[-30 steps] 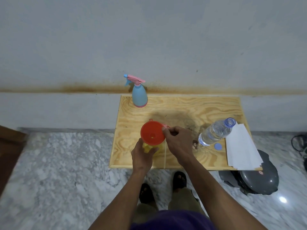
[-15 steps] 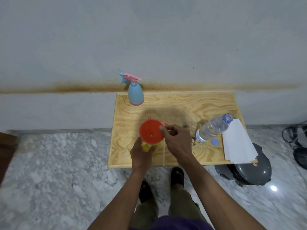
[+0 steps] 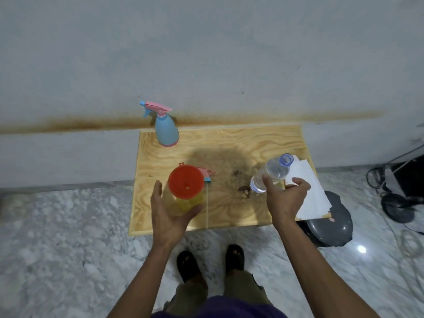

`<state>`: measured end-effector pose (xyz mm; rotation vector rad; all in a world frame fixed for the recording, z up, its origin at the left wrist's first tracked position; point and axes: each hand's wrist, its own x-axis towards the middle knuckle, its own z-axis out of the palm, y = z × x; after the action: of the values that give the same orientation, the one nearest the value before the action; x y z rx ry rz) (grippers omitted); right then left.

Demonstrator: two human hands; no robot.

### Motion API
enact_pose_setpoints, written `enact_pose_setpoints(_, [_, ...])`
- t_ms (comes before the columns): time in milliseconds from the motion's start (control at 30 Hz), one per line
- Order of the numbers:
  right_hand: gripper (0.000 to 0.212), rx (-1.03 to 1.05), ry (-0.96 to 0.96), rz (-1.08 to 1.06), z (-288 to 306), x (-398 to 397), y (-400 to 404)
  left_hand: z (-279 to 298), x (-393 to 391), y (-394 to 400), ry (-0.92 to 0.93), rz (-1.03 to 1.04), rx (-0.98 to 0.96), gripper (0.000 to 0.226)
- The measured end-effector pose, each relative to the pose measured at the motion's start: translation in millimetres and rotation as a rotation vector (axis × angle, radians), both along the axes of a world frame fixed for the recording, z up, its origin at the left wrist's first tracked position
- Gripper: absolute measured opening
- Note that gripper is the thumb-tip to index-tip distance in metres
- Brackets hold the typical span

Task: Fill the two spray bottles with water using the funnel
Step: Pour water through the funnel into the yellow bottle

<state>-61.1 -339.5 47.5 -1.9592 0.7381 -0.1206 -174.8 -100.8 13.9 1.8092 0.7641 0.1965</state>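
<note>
A yellow spray bottle (image 3: 187, 201) stands near the front of the wooden board (image 3: 229, 143) with an orange funnel (image 3: 186, 181) seated in its neck. My left hand (image 3: 171, 213) cups the bottle's base with fingers spread and the thumb under its right side. The bottle's pink spray head (image 3: 206, 174) lies just behind, its dip tube pointing toward me. My right hand (image 3: 284, 198) is at the uncapped water bottle (image 3: 273, 173); the thumb touches its left side and the fingers curl behind, apart from it. A blue spray bottle (image 3: 166, 131) stands capped at the back left.
White paper (image 3: 307, 191) lies on the board's right edge over a dark grey lid (image 3: 330, 226) on the floor. Small brown bits (image 3: 244, 192) sit left of the water bottle. Cables and a black stand (image 3: 399, 203) lie at the far right. A wall runs behind the board.
My right hand let go of the funnel's rim and moved right to the water bottle. My left hand loosened from a grip on the yellow bottle into a spread cup.
</note>
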Motion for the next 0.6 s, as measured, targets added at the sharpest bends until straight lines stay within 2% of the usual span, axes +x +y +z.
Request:
enact_pose_setpoints(100, [0.109,0.036,0.002,0.096,-8,14,-12,21,-4,-9,-0.093,0.054,0.033,0.132])
enact_pose_setpoints(133, [0.109,0.039,-0.016,0.147,-11,19,-15,27,-3,-12,-0.107,0.052,0.054,0.129])
enact_pose_setpoints(267, [0.082,0.029,-0.071,0.279,-21,25,-20,40,8,-24,-0.101,0.03,0.17,0.118])
enact_pose_setpoints(433, [0.092,0.014,-0.082,0.327,-29,33,-24,42,9,-32,-0.06,0.09,0.178,0.108])
enact_pose_setpoints(600, [0.082,-0.062,-0.094,0.429,-26,44,-26,47,6,-30,-0.037,0.124,0.166,0.101])
